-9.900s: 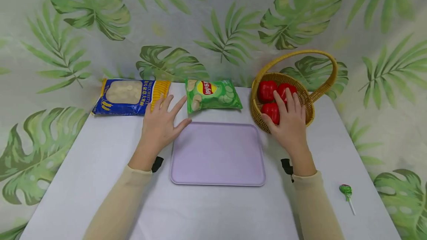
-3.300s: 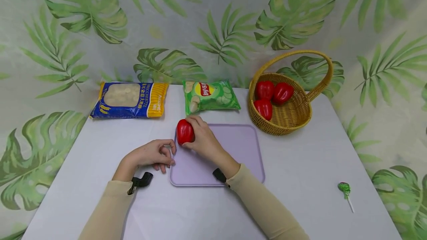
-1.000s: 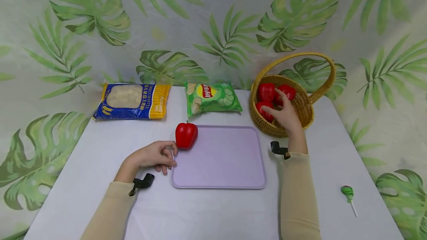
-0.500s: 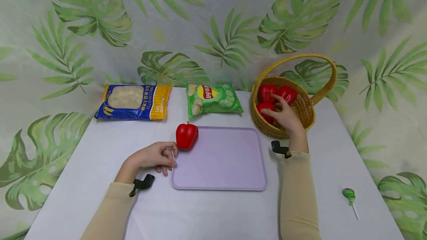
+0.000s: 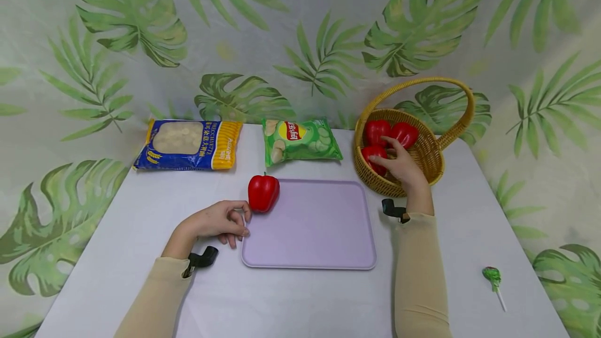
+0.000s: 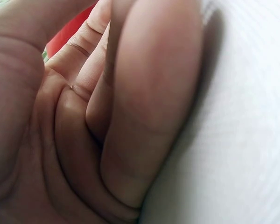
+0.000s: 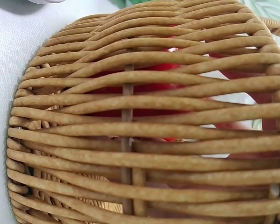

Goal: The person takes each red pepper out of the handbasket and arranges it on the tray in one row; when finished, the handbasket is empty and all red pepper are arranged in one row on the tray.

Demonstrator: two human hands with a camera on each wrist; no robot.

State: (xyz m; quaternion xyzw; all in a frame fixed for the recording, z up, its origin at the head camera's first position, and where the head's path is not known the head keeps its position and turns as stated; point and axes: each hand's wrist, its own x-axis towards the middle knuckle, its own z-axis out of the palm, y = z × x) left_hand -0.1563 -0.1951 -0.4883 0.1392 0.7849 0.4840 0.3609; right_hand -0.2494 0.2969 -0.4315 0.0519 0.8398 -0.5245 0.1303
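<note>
While the left hand (image 5: 216, 223) rests relaxed and loosely curled at the left edge of the pale lilac rectangular tray (image 5: 312, 228), the right hand (image 5: 404, 167) is inside the golden-brown woven basket (image 5: 381, 186), thumb and fingers bent round the nearest glossy red bell pepper (image 5: 372, 152).

Basket: one, round, with a tall arched handle, at the far right corner of the white-covered table (image 5: 305, 301). Contents: the gripped pepper, plus two matching red peppers (image 5: 377, 131) just behind it; red shows through the weave in the right wrist view.

Tray: one, mid-table; on its far left corner, a single red bell pepper with a green stem (image 5: 264, 193), stem toward the far edge, just beside the left fingertips.

Far edge, left corner: blue-and-yellow plastic orecchiette bag (image 5: 188, 145), clear window uppermost. Far edge, middle: green Lay's crisp packet (image 5: 300, 141), lying flat.

Right edge: green-wrapped lollipop (image 5: 492, 275), white stick toward the near edge.
</note>
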